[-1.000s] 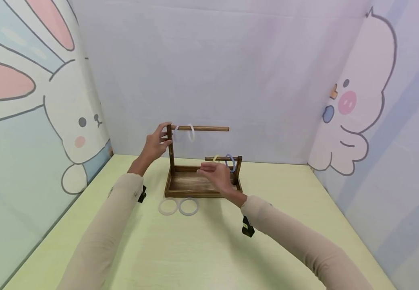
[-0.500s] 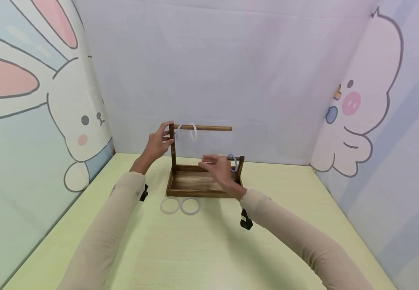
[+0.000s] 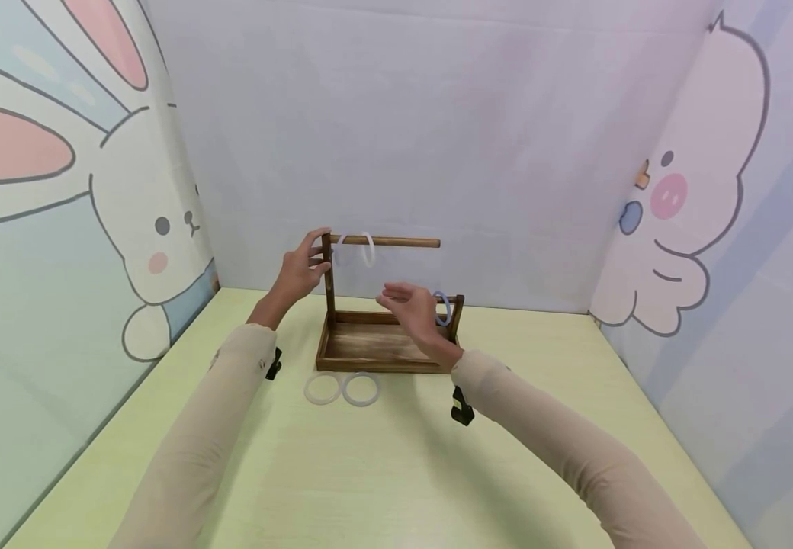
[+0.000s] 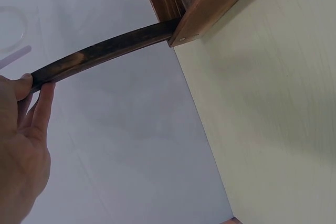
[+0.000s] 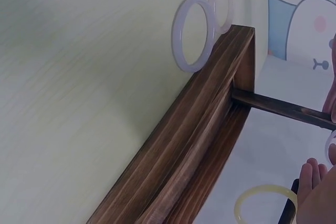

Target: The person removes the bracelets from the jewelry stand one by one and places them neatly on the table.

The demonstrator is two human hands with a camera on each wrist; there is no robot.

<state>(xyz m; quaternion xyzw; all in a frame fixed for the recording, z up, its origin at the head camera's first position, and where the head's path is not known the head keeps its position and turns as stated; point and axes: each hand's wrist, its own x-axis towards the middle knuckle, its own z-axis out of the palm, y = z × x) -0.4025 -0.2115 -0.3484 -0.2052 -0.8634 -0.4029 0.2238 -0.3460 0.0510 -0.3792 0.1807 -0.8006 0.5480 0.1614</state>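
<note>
My left hand (image 3: 298,273) grips the top of the tall post (image 4: 100,53) of a dark wooden bangle rack, thumb and fingers on either side. From that post runs the upper bar (image 3: 406,242), carrying a white bangle (image 3: 372,250) and a lilac bangle (image 3: 339,248). My right hand (image 3: 412,311) is raised over the rack by the lower bar, its fingers fairly straight. A yellow bangle (image 5: 265,187) shows beside that hand in the right wrist view; the hand hides it in the head view. A blue bangle (image 3: 447,305) hangs by the short post.
The rack's tray base (image 3: 383,366) stands on a pale yellow table (image 3: 355,473). Two more bangles, a pinkish-white one (image 3: 322,402) and a pale lilac one (image 3: 362,404), lie flat before it. Printed cloth walls (image 3: 520,175) enclose the back and sides.
My right hand has risen a little, and the yellow bangle, visible earlier on the lower bar, is now behind it in the head view. The left hand keeps its grip on the post.
</note>
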